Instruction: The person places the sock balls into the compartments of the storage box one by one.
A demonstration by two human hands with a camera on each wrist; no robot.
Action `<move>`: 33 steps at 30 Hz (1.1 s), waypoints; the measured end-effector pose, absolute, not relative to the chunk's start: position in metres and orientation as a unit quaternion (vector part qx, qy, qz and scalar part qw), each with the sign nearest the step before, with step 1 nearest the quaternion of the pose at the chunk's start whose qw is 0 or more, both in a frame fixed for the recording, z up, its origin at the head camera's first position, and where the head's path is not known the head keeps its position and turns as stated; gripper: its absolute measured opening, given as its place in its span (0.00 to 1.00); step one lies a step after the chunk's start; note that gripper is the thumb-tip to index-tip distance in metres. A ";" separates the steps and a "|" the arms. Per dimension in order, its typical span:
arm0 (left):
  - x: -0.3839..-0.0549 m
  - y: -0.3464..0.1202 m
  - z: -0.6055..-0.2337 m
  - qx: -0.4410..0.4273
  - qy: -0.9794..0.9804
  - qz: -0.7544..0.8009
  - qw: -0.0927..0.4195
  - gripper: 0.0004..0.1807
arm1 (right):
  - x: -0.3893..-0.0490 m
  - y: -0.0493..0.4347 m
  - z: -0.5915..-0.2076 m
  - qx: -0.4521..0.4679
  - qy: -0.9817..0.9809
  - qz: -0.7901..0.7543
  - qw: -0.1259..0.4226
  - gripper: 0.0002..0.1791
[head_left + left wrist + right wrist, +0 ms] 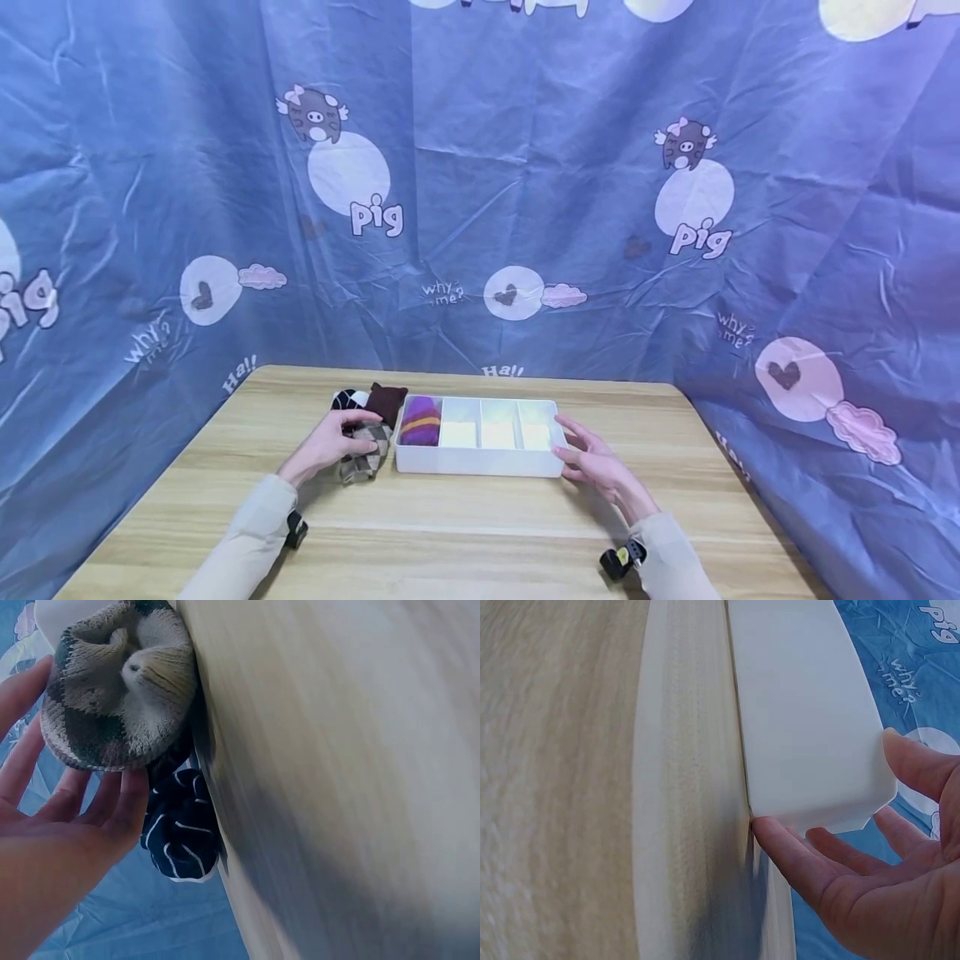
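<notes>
A left hand (330,443) holds a checked cloth bundle (366,464), and a right hand (600,465) holds a white box (480,462).
The left thumb and fingers bend around the checked cloth bundle, just left of the box; the right thumb and fingers grip the box's right end. Only the head view shows the box's four spaces, with a purple bundle (421,422) in the left one, and a brown bundle (387,403) outside. The left wrist view shows the checked bundle's knobby, folded knit and white lines on a black bundle (181,825). The right wrist view shows one fingertip at the box's bottom corner.
</notes>
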State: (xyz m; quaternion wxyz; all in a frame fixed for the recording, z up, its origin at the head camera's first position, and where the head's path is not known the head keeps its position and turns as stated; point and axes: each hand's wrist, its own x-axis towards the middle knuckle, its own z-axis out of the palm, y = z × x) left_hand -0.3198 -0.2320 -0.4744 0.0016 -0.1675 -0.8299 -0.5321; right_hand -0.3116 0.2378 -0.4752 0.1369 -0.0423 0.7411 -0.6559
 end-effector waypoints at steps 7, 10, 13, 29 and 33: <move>-0.318 -0.232 -0.476 -0.167 -0.834 -0.526 -0.012 0.30 | -0.309 0.237 -0.474 -0.044 0.743 -0.654 0.140 0.40; -0.319 -0.232 -0.476 -0.174 -0.836 -0.521 -0.014 0.30 | -0.309 0.237 -0.474 -0.046 0.743 -0.653 0.139 0.40; -0.320 -0.232 -0.476 -0.183 -0.838 -0.513 -0.015 0.30 | -0.310 0.238 -0.473 -0.047 0.744 -0.652 0.137 0.40; -0.325 -0.233 -0.476 -0.188 -0.829 -0.524 -0.052 0.33 | -0.311 0.238 -0.474 -0.030 0.745 -0.654 0.133 0.39; -0.325 -0.233 -0.476 -0.188 -0.826 -0.528 -0.054 0.32 | -0.312 0.239 -0.474 -0.028 0.745 -0.652 0.135 0.39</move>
